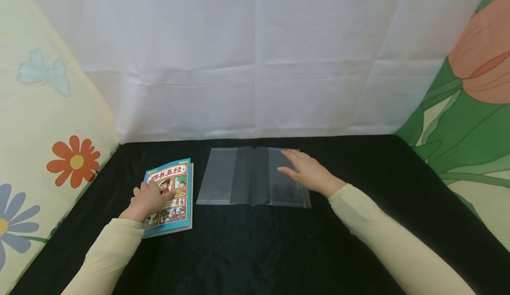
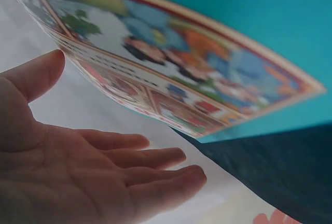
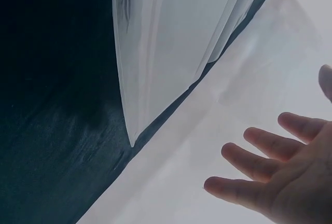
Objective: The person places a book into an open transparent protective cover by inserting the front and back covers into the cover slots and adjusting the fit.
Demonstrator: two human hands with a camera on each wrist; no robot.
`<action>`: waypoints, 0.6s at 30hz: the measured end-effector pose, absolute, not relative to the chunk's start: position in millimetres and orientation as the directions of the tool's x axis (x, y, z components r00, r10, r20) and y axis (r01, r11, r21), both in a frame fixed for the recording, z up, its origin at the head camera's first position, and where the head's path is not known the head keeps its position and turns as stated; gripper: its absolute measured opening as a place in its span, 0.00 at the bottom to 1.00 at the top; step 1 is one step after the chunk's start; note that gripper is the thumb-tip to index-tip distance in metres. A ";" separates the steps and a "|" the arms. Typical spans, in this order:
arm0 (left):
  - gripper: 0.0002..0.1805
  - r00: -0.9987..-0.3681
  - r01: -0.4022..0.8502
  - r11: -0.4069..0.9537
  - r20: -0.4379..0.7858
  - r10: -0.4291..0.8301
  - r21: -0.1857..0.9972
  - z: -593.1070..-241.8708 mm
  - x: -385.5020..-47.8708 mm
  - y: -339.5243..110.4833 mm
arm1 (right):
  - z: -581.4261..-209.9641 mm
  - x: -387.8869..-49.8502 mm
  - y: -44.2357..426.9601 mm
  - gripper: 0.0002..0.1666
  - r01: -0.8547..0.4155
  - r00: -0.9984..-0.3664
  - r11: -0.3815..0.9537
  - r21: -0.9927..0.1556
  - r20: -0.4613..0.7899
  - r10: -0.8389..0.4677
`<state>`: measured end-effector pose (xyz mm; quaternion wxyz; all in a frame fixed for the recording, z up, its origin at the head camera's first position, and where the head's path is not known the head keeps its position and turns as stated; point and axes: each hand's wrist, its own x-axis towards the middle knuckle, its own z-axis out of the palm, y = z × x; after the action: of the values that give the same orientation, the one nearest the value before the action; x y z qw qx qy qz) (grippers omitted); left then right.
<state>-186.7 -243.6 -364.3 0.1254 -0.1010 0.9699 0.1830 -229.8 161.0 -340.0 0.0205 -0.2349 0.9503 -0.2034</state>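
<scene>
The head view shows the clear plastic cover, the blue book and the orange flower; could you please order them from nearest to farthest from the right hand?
1. Clear plastic cover: its right side is by the right hand.
2. Blue book: left of the cover.
3. Orange flower: farthest left, on the left backdrop.

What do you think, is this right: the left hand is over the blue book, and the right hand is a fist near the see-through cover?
Not quite: the right hand is open, not a fist; the right wrist view shows its fingers stretched out. The left hand is over the blue book, the right near the see-through cover.
</scene>
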 end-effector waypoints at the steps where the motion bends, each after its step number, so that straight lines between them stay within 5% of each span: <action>1: 0.48 -0.946 -0.251 0.909 -0.283 -0.157 0.332 -363.9 -186.4 -245.4 | -340.3 -229.7 160.5 0.38 -0.439 -0.888 0.807 -0.395 0.057 -0.456; 18: 0.49 -0.915 -0.347 0.866 -0.332 -0.229 0.359 -364.8 -186.4 -268.0 | -340.7 -225.8 153.4 0.37 -0.453 -0.883 0.805 -0.383 0.072 -0.463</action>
<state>-186.4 -268.0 -364.8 0.1405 -0.1506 0.9558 0.2100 -225.8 153.4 -340.7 0.0124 -0.2412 0.9498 -0.1986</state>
